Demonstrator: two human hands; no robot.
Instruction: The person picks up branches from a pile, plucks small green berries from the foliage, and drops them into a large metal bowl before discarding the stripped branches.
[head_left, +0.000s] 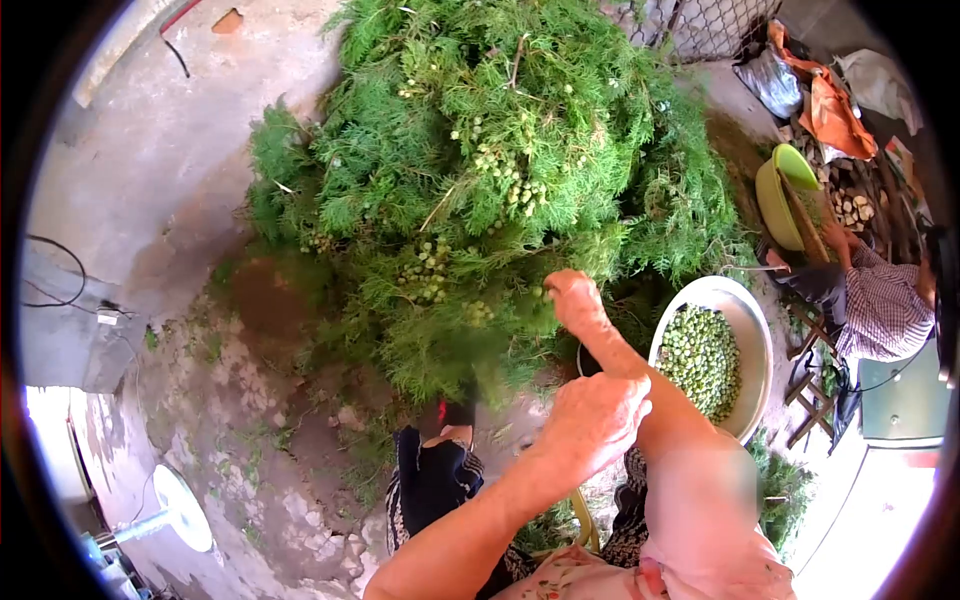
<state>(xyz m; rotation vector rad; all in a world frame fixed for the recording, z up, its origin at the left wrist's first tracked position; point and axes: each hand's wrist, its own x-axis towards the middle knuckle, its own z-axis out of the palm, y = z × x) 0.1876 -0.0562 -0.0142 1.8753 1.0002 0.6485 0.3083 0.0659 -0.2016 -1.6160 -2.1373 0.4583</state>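
Note:
A big heap of feathery evergreen branches [400, 180] fills the upper middle, dotted with clusters of small round green cones [425, 270]. My right hand [577, 303] reaches to the heap's near side, thumb and fingers pinched on what looks like a small green cone. Nearer to me, my left hand [600, 412] is closed in a loose fist above my right forearm; whatever is inside it is hidden. To the right of my right forearm, a wide metal basin [757, 345] holds many picked green cones [700, 360].
Another person [885, 300] sits at the right beside a yellow-green tub [775, 205]. Orange sacking [835, 115] and chopped wood [853, 212] lie beyond. A white round-based stand [183, 508] is at lower left. Leaf scraps litter the concrete floor [290, 490].

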